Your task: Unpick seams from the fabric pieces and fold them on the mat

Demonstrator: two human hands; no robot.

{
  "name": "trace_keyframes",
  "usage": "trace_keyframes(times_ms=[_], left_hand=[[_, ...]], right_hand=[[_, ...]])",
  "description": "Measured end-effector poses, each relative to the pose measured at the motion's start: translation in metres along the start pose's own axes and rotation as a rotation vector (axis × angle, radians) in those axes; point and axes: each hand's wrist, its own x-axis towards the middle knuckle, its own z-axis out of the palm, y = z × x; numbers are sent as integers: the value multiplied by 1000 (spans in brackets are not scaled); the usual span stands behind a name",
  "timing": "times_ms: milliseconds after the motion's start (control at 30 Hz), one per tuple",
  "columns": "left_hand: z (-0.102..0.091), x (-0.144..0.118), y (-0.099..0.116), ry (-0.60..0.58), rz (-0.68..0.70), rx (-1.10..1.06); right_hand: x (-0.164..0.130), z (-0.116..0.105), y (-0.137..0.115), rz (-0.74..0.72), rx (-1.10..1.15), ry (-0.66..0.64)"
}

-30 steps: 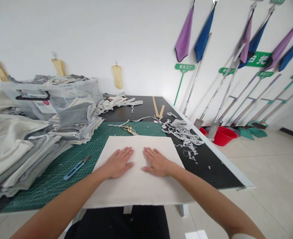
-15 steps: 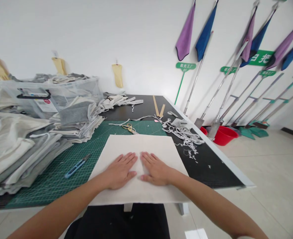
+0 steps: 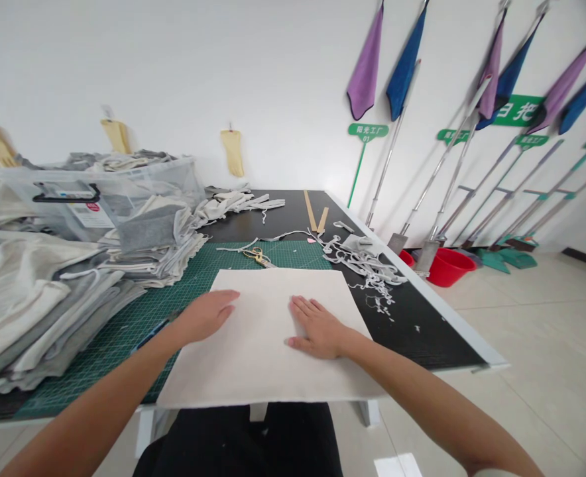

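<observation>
At the near edge of the table [image 3: 452,331], a person is smoothing a flat off-white cloth [image 3: 268,344] that is lying across a green mat [image 3: 124,331], its near edge overhanging the table toward the person's lap. The right hand [image 3: 317,326] is resting palm down on the cloth's right half, fingers spread and relaxed, gripping nothing. The left hand [image 3: 206,315] is lying flat and open at the cloth's left edge, fingertips pointing right onto the cloth, also gripping nothing.

To do this step well, it seems best to be holding one palm still as an anchor while the other is sweeping outward toward the edge, pressing lightly so the cloth is not creeping further off the table.

Just left of the left wrist, a blue cutter [image 3: 148,334] is lying on the mat, partly hidden by the arm. Further left, stacks of folded grey and cream fabric [image 3: 49,305] are piling up. Beyond the cloth, scissors [image 3: 258,256] are lying on the mat, and to the right a tangle of trimmed strips [image 3: 367,265] is spreading over the dark tabletop. Further back, a clear bin [image 3: 99,192] is holding more fabric, and two wooden rulers [image 3: 315,215] are lying near the far end. Against the right wall, mops [image 3: 447,165] are leaning above a red basin [image 3: 447,266].
</observation>
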Motion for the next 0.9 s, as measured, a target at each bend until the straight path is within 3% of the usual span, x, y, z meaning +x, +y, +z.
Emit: trace_keyframes(times_ms=[67, 133, 233, 400, 533, 700, 800, 900], left_hand=[[-1, 3, -4, -119, -44, -333], [-4, 7, -15, -44, -218, -549], [-10, 11, -28, 128, -362, -627], [-9, 16, -27, 72, -359, -782], [-9, 21, -25, 266, -446, -725], [-12, 17, -27, 188, -316, -530], [-18, 13, -29, 281, -331, -335], [-24, 3, -18, 333, -298, -269]], right_hand=[[0, 0, 0, 1, -5, 6], [0, -1, 0, 4, -10, 6], [0, -1, 1, 1, -12, 4], [1, 1, 2, 2, -21, 11], [1, 1, 1, 7, -16, 12], [-1, 1, 0, 3, -24, 24], [0, 1, 0, 10, -23, 28], [2, 1, 0, 2, -34, 27]])
